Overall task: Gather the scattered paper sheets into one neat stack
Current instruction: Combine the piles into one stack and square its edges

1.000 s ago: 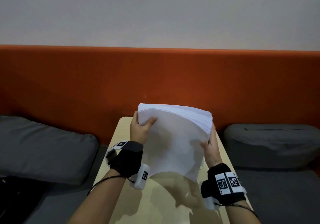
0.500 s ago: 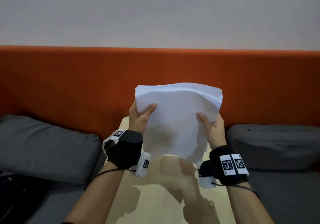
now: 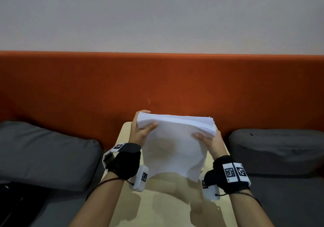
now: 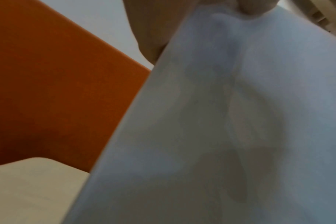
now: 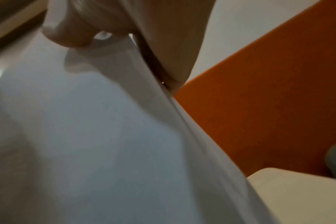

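A thick stack of white paper sheets point(image 3: 175, 149) stands nearly upright over the small beige table point(image 3: 157, 209), its lower edge hanging just above the tabletop. My left hand point(image 3: 140, 130) grips the stack's upper left corner, thumb on the near face and fingers behind. My right hand point(image 3: 208, 140) grips the upper right side the same way. In the left wrist view the paper stack point(image 4: 230, 121) fills the right side, with the thumb point(image 4: 247, 9) pressed on it. In the right wrist view the paper stack point(image 5: 86, 136) fills the left, with the thumb point(image 5: 71, 33) on it.
The table is narrow and runs away from me toward an orange padded backrest point(image 3: 157, 83). Grey cushions lie on a bench at the left point(image 3: 43, 153) and right point(image 3: 277, 149). A dark object point(image 3: 10, 207) sits at the lower left.
The stack was raised half a second ago and has come back down toward the table. Both hands kept their grip on its upper corners.
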### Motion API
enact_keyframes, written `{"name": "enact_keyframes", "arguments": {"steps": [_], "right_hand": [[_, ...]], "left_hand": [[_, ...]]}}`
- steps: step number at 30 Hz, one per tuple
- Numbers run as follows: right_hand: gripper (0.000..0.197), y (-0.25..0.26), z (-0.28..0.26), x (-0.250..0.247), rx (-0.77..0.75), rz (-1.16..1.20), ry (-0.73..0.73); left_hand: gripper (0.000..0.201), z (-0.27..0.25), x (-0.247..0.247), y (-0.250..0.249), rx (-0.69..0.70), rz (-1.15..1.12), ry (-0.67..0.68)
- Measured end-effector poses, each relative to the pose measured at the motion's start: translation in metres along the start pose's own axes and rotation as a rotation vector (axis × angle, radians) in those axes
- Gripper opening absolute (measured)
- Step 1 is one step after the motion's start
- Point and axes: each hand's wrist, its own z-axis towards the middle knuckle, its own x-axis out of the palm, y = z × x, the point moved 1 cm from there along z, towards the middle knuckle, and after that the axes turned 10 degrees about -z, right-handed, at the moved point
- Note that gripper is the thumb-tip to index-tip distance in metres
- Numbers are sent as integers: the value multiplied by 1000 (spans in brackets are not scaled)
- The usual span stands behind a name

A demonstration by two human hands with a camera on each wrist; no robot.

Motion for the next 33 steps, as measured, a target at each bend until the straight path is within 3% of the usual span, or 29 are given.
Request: {"name": "enact_keyframes", "arguments": {"steps": [4, 8, 10, 12, 13, 15, 18, 19, 21, 24, 27, 28, 31, 33], "right_hand": [[56, 11, 7, -3, -48, -108, -37], [79, 39, 13, -9, -276, -529, -185], [92, 56, 10, -4, -385, -1049, -109], [99, 55, 7, 3, -314, -1583, 98], [99, 52, 7, 3, -247, -1682, 149], [97, 52, 9, -4, -176, -1572, 143], [98, 38, 16, -23, -80, -803, 5], [100, 27, 17, -26, 3, -531, 14], [95, -2, 14, -25, 136, -248, 84], [78, -30, 10, -14, 191, -170, 68], [76, -44, 7, -12, 188, -99, -2], [73, -47, 6, -12, 188, -119, 11], [31, -55, -1, -3, 185, -184, -6], [24, -54, -4, 4, 165, -224, -137]], "left_hand": [[23, 2, 2, 2, -25, 6, -67], [25, 2, 5, 3, -15, 25, -97], [26, 2, 7, 2, -17, 7, -92], [27, 2, 6, 1, -14, -21, -73], [29, 1, 5, 2, -19, -32, -59], [32, 1, 4, 1, -41, -30, -37], [21, 1, 0, 5, -55, -3, -64], [20, 1, 1, 5, -63, -3, -76], [19, 2, 1, 7, -72, 0, -90], [12, 0, -1, 7, -80, -46, -84], [71, -4, -8, 16, -180, -30, -36], [75, -7, -8, 21, -223, 38, -26], [56, -19, -9, 36, -250, 189, -81], [49, -23, -6, 38, -223, 149, -150]]}}
